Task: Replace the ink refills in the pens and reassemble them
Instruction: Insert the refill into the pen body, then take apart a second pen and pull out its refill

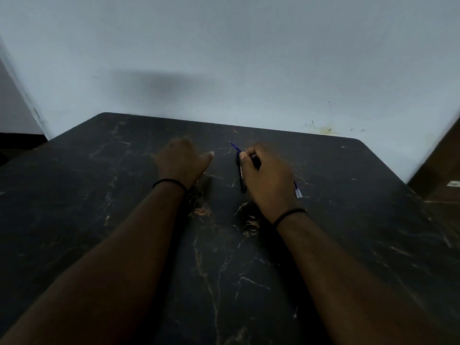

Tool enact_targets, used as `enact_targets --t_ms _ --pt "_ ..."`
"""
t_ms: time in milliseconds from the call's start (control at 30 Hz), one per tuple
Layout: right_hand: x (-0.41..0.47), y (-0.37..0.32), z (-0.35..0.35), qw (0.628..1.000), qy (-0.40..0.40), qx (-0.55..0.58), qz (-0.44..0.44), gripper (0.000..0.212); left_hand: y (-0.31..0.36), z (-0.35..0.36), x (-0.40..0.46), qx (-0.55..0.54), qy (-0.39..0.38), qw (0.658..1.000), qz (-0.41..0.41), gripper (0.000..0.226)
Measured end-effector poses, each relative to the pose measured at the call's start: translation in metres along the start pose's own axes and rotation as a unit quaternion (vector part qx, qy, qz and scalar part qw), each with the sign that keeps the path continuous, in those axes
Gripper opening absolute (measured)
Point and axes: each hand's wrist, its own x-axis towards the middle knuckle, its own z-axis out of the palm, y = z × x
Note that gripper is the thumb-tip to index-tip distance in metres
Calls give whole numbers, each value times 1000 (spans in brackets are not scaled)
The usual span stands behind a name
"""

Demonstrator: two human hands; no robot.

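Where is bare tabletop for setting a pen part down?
Free: the table left of the left hand, and the near stretch between the forearms. Crowded: around the right hand, with the pen and refills.

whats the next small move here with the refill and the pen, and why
Probably bring the left hand over to steady the black pen barrel. The right hand pinches the blue refill, whose tip sticks out past the fingers, with the barrel beside it. The left hand holds nothing. More refills lie on the table.
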Motion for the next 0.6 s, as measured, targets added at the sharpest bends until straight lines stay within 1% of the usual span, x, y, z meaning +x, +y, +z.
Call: enact_targets --t_ms 67,133,167,200,233,300,367,467,600 --pt "0 -4 -1 998 45 35 -10 15 12 -2 -6 -77 42 996 33 36" --pt "1 -9 -3 990 117 81 -23 12 26 -5 -15 -135 35 985 99 19" --pt "2 -10 -3 983 150 107 -25 12 33 -7 -21 -141 28 980 138 12" --pt "4 -12 -4 976 175 129 -26 11 39 -6 -25 -144 21 973 177 11" --pt "4 -12 -4 971 190 144 -25 10 45 -6 -29 -147 7 966 211 16" --pt "5 -13 -5 965 202 164 -20 5 55 -4 -34 -160 -32 952 260 30" --pt "5 -13 -4 962 202 183 -12 4 61 -2 -38 -177 -54 938 293 37" --pt "7 -14 -4 962 192 192 -1 7 62 0 -41 -205 -74 929 299 33" --pt "7 -16 -1 966 163 200 0 7 65 0 -43 -249 -82 926 273 16"
